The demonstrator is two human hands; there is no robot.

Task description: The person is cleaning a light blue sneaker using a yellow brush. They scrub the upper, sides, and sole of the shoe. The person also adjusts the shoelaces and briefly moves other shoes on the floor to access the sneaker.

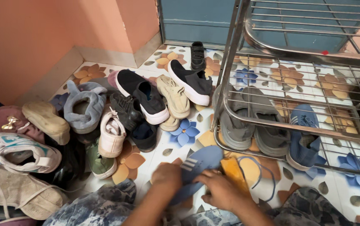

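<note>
The blue shoe [196, 169] is gripped by both hands, left [167, 175] and right [219, 190]; its loose lace [268, 175] could be snagged on the metal rack [234, 83].

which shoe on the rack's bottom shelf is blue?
The blue sneaker at the right end of the metal rack's bottom shelf. The two shoes to its left, the grey pair, are grey; only this one is blue with pale stripes.
</note>
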